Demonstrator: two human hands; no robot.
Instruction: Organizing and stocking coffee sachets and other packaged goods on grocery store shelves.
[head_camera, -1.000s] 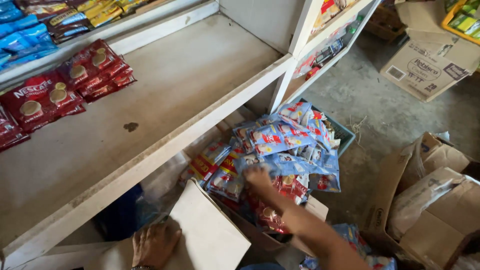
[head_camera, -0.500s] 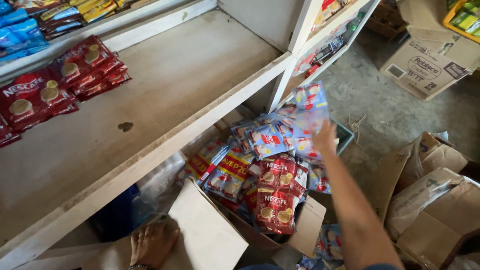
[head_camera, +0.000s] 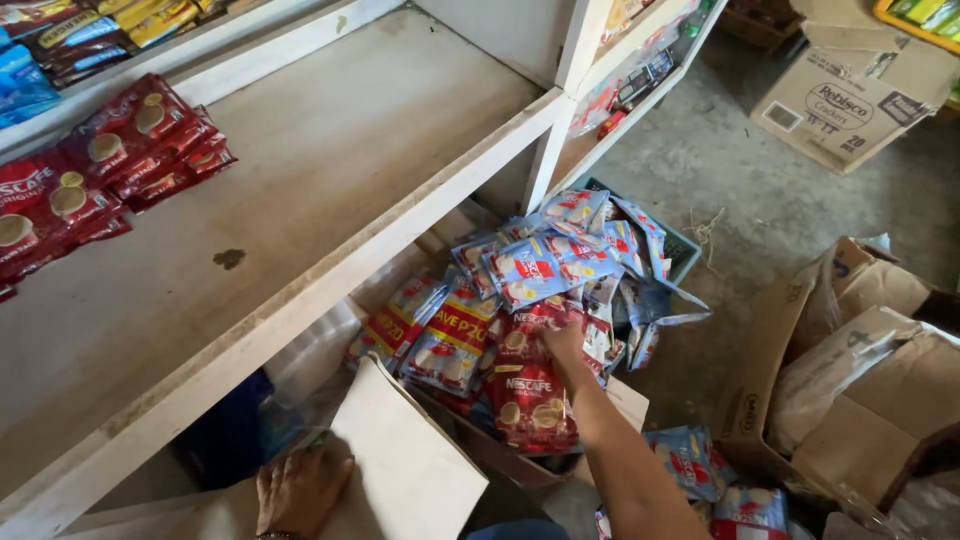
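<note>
right hand (head_camera: 563, 345) on red sachets (head_camera: 530, 395) (floor pile)

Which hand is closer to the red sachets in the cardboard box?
Right. The right hand rests on the red sachets in the pile. The left hand is apart from them, pressed on the cardboard box flap at the lower left.

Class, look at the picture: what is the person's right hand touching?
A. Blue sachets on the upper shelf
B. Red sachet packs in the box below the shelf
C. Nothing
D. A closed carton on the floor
B: the right hand rests on the red sachet packs heaped in the open cardboard box beneath the white shelf.
</note>
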